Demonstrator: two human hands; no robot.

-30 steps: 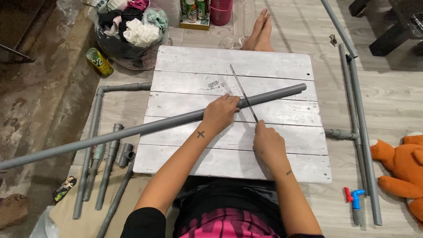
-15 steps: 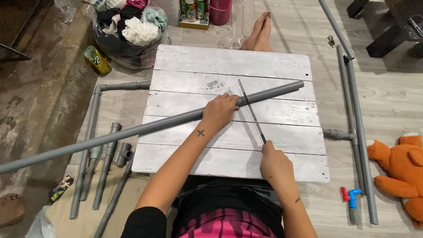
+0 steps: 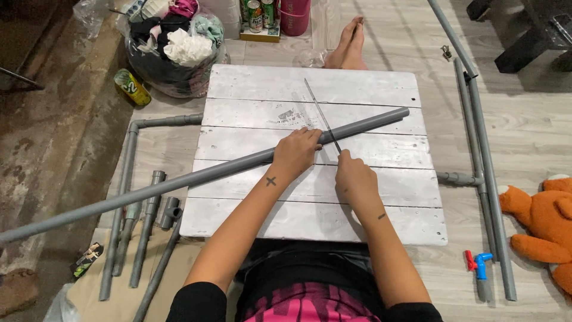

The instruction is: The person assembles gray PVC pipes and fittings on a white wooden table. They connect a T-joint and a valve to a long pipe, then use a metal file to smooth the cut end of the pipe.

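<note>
Left hand: the left hand (image 3: pixel 296 152) is closed over a long grey pipe (image 3: pixel 196 177), pinning it down on the white plank counter (image 3: pixel 369 89).
Right hand: the right hand (image 3: pixel 353 177) is wrapped tight round the handle end of a thin hacksaw blade (image 3: pixel 322 114), which crosses the pipe just right of the left hand's fingers.
Pose: both forearms reach forward from the seated person's lap; the left wrist, marked with a small cross, angles in toward the pipe, the right lies nearly straight.
Pipe: it runs slantwise from the floor at far left up across the counter, its free end near the counter's right edge.
Since half a second ago: the right hand has pushed forward and the blade tip now reaches farther up the boards; the left hand's hold is unchanged.
Around: loose grey pipe lengths and fittings (image 3: pixel 146 229) lie on the floor at left, a joined pipe frame (image 3: pixel 485 179) at right, an orange plush toy (image 3: pixel 542 223) beside it, a basket of clothes (image 3: pixel 173 50) beyond.
</note>
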